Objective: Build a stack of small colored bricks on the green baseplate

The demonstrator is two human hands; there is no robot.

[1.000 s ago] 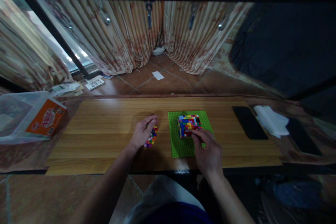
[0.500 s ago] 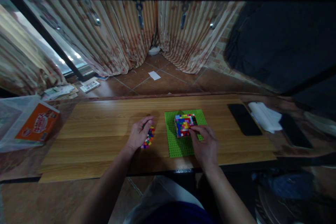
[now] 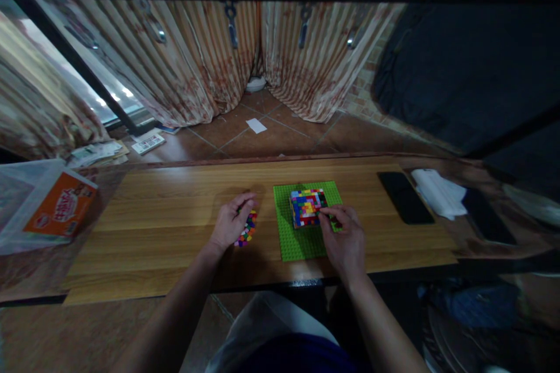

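Note:
A block built of many small coloured toy bricks point(image 3: 307, 210) stands on a green studded baseplate point(image 3: 291, 247). My right hand point(image 3: 345, 239) is at the block's right side, thumb and index finger pinched together against its top edge. Whatever lies between those fingertips is too small to make out. To the left, my left hand point(image 3: 230, 224) rests on the table beside a pile of loose coloured bricks point(image 3: 246, 234), covering part of it. Its fingers are curled and the thumb meets them; what they may hold is hidden.
The wooden table point(image 3: 144, 227) carries a black phone point(image 3: 406, 198) at right, near a white packet point(image 3: 440, 192) and another dark flat device point(image 3: 490, 215). A clear plastic box point(image 3: 26, 186) with an orange label is at far left. Curtains point(image 3: 192, 64) hang behind.
My right fingertips have shifted slightly right, from over the block's top towards its right edge. My left hand keeps its place by the pile. The view has moved very slightly.

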